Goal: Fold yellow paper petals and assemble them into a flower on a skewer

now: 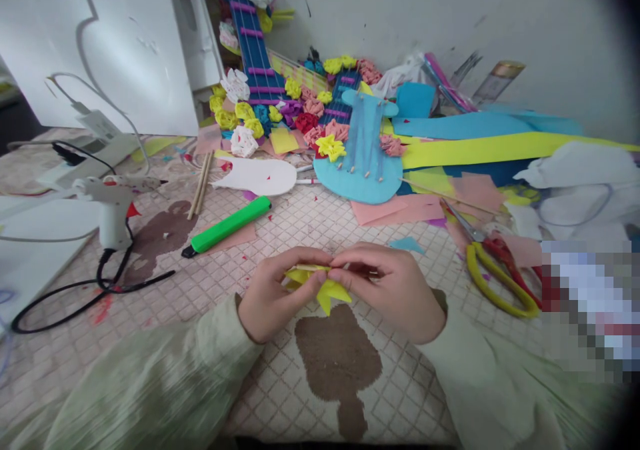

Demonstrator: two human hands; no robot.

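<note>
Near the middle of the table, a yellow paper flower (327,293) with pointed petals is held between my two hands. My left hand (280,290) pinches it from the left, thumb and forefinger pressed on its upper edge. From the right, my right hand (387,287) pinches the same edge, its fingertips meeting those of the left. Part of the flower is hidden behind the fingers. Beyond my left hand lies a green utility knife (230,225). A light blue guitar-shaped cutout (357,177) with strings and a yellow flower stands farther back.
On the left, a white glue gun (113,213) stands with its black cord (55,323) looped on the table. Scissors (493,263) with red and yellow handles lie at right. Behind are paper flowers (305,123), wooden sticks (201,187), a white cutout (257,175) and pink paper (395,209).
</note>
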